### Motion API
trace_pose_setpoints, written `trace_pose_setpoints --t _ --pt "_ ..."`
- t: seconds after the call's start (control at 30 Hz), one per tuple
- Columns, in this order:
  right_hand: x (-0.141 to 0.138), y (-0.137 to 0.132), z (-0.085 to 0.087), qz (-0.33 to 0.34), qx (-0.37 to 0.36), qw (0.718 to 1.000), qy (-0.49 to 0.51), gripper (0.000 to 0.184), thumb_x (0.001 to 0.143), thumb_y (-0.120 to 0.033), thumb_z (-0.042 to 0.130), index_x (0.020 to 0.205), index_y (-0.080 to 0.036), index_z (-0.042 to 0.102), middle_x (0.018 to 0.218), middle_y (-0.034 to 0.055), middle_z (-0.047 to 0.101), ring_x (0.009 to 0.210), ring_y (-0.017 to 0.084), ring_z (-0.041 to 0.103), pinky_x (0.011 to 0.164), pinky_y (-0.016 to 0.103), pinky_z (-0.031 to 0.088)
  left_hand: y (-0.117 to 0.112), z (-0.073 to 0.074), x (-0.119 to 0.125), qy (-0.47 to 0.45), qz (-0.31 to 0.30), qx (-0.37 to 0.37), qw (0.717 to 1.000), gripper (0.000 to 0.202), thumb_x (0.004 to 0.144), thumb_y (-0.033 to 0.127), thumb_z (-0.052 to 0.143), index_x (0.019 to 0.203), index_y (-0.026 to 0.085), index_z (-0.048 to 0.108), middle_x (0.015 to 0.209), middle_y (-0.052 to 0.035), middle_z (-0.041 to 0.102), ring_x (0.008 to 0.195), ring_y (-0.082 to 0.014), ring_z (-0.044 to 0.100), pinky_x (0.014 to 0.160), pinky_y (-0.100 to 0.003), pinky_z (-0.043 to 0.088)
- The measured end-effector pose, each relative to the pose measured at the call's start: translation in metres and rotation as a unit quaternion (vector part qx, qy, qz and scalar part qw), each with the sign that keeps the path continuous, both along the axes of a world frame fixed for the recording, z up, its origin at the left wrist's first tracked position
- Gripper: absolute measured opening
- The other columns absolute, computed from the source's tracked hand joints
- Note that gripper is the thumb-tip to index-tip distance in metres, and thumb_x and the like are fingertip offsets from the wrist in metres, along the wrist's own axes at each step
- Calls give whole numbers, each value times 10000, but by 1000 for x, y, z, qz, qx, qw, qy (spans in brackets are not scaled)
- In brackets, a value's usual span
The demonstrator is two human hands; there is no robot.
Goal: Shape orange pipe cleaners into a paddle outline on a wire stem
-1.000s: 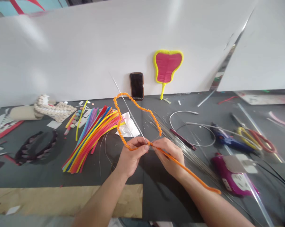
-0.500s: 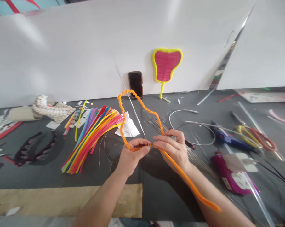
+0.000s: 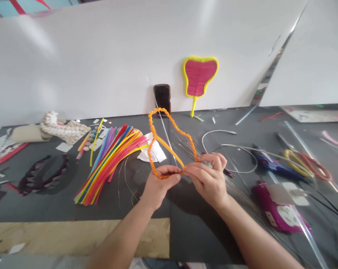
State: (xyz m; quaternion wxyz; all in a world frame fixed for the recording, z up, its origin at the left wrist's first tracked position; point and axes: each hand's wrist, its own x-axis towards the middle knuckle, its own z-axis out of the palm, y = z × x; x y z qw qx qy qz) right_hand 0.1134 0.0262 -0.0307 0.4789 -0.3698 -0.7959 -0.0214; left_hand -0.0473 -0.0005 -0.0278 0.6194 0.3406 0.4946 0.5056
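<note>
Between my hands is a loop of wire wound with orange pipe cleaner (image 3: 172, 118), held above the dark tabletop. My left hand (image 3: 160, 186) pinches its lower left side between thumb and fingers. My right hand (image 3: 209, 179) has its fingers closed at the join, on the orange pipe cleaner and the loop's lower right side. A loose length of the pipe cleaner, the tail (image 3: 169, 147), slants up and left from my fingertips across the loop. Bare straight wire (image 3: 165, 130) sticks up from the same spot. My fingers hide the join itself.
To the left lie a bundle of coloured pipe cleaners (image 3: 109, 164) and a dark headband (image 3: 42, 175). A phone (image 3: 162, 99) and a pink-and-yellow fan shape (image 3: 200, 76) lean on the white board. Rightward are a glue gun (image 3: 272, 162), scissors (image 3: 306, 162) and a purple power strip (image 3: 283, 213).
The loose pipe cleaner tail has swung from along my right forearm, over to the far side, and now crosses the loop. Both hands stay close together at the join.
</note>
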Motion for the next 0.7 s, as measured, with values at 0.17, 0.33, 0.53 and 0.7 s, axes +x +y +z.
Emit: trace_pose_setpoints --t 0.17,0.33,0.53,0.7 --pt "-1 -1 -1 -8 -12 1000 3 174 762 -140 664 825 -291 607 775 -60 723 865 233 535 864 470 273 -1 1 1 -9 9 -12 1000 157 599 204 771 732 144 711 664 -8 650 618 -92 541 626 -215 427" --pt "0 -1 -2 -2 -22 1000 -14 177 772 -163 661 872 -306 631 803 -52 724 891 237 525 872 472 284 -1 -2 0 -5 10 -12 1000 158 607 207 771 743 149 713 698 -10 661 635 -90 547 629 -209 423" --pt "1 1 -4 35 -53 997 -36 258 800 -192 638 1027 -313 634 949 -11 712 981 255 498 895 479 316 1 0 -4 -4 15 13 1000 156 624 222 761 743 138 705 665 -11 632 620 -103 539 622 -224 430" --pt "-1 1 -6 29 -49 998 -19 227 802 -126 612 959 -285 651 1003 14 683 973 246 475 846 430 406 0 0 -4 -6 -1 20 1000 145 633 220 761 738 143 698 701 -17 643 644 -103 540 635 -219 432"
